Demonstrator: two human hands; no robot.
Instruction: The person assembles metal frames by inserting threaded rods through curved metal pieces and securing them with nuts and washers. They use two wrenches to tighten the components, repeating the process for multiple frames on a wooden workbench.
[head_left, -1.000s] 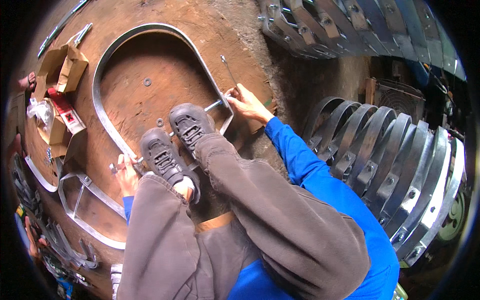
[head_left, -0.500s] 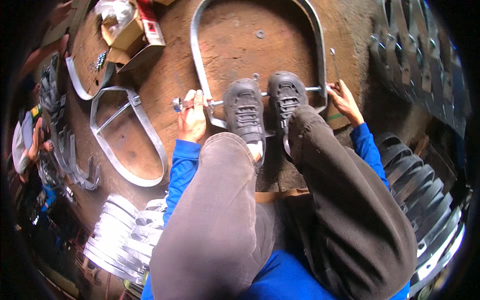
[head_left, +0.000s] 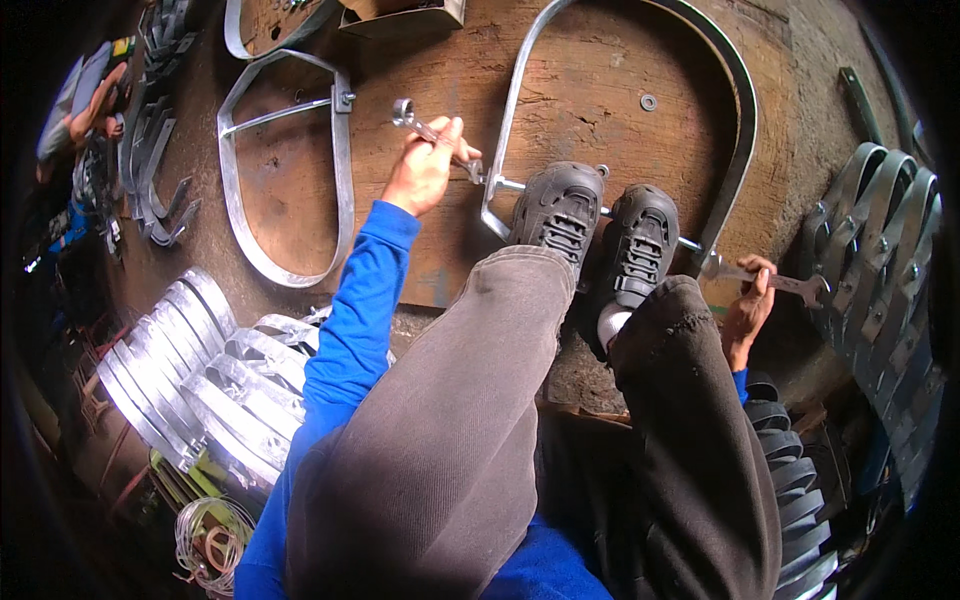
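Observation:
A large U-shaped metal strap clamp (head_left: 735, 90) lies on a wooden board (head_left: 590, 90), closed at its near end by a long bolt (head_left: 505, 184). Both my dark shoes (head_left: 600, 235) stand on that bolt. My left hand (head_left: 425, 165) grips a silver wrench (head_left: 415, 120) set on the bolt's left end. My right hand (head_left: 748, 300) grips a second wrench (head_left: 790, 283) at the bolt's right end. Grey trousers and blue sleeves fill the lower view.
A finished strap clamp (head_left: 335, 160) lies left on the board, with a cardboard box (head_left: 400, 15) above it. Stacks of galvanised clamps sit at lower left (head_left: 200, 370) and along the right (head_left: 880, 260). Another person (head_left: 85, 90) crouches far left. A washer (head_left: 649, 102) lies inside the loop.
The view has swung, so the clamp and my feet now sit higher and to the right. Both hands stay on their wrenches; the left wrench handle now points up and left.

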